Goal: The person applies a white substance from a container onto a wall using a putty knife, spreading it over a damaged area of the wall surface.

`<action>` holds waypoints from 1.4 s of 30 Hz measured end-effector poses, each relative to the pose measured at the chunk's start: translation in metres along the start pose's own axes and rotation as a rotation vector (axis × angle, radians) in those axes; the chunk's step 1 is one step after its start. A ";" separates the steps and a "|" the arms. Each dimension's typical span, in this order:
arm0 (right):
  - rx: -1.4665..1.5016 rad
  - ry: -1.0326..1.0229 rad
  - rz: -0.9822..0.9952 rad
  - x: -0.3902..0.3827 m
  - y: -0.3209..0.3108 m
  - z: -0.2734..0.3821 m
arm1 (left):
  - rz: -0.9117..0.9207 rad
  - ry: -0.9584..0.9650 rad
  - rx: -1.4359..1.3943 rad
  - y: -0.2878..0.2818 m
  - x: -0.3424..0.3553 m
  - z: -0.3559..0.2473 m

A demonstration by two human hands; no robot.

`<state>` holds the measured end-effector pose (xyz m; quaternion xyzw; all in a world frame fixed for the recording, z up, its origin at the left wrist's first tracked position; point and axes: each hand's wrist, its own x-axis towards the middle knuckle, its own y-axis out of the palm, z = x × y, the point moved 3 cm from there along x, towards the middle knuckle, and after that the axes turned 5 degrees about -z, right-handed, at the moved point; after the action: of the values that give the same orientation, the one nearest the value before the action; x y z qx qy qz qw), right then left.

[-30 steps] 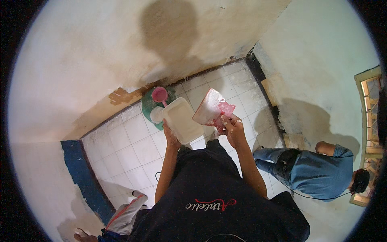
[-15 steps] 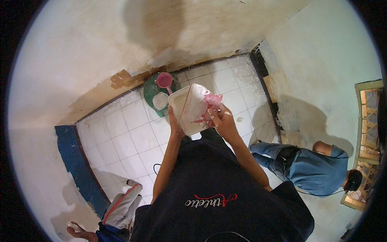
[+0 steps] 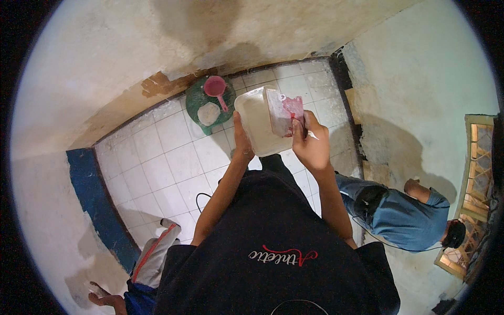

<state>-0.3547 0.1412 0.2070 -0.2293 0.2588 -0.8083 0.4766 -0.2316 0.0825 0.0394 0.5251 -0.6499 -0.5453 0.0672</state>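
Note:
My left hand (image 3: 241, 136) grips the left side of a shallow cream plastic tray (image 3: 252, 121), which holds pale creamy material. My right hand (image 3: 312, 142) holds a pink, paste-smeared scraper (image 3: 286, 110), tilted over the right part of the tray; whether it touches the tray inside is hard to tell. White paste marks my right thumb area. Beyond the tray, near the wall, a green object (image 3: 197, 97), possibly a stool, bears a pink dipper (image 3: 214, 85) and a white lump or bag (image 3: 209, 113).
A co-worker in blue (image 3: 399, 215) leans at the right wall beside a grilled window (image 3: 475, 173). Another person's legs (image 3: 152, 252) and hand (image 3: 107, 299) are at the lower left. White tiles (image 3: 168, 152) lie between patchy walls, one with a dark blue band (image 3: 89, 184).
The tray and both hands have moved up the picture. The scraper came leftward over the tray, then turned more upright as my right hand shifted rightward. The view has shifted slightly.

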 end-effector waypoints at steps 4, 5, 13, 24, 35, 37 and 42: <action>-0.283 -0.056 0.023 0.016 0.006 0.013 | -0.055 0.050 0.024 0.015 -0.003 -0.002; -0.361 -0.064 0.051 0.019 0.009 0.013 | -0.070 0.060 0.001 0.017 -0.002 -0.001; -0.275 -0.058 0.122 0.019 0.040 -0.026 | -0.176 0.086 0.085 0.015 -0.005 -0.003; -0.097 -0.087 0.110 0.008 0.052 -0.024 | -0.162 0.086 0.210 -0.003 -0.006 0.002; 0.179 0.189 0.218 0.010 0.052 -0.052 | -0.125 0.073 0.096 -0.015 -0.011 0.002; 0.101 0.095 0.169 0.009 0.044 -0.043 | -0.107 0.072 0.031 -0.010 -0.015 -0.002; -0.110 -0.012 0.116 0.007 0.040 -0.017 | -0.103 0.084 0.044 -0.008 -0.022 -0.009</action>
<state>-0.3419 0.1213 0.1695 -0.2446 0.3129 -0.7624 0.5108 -0.2111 0.0940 0.0478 0.5819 -0.6302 -0.5112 0.0549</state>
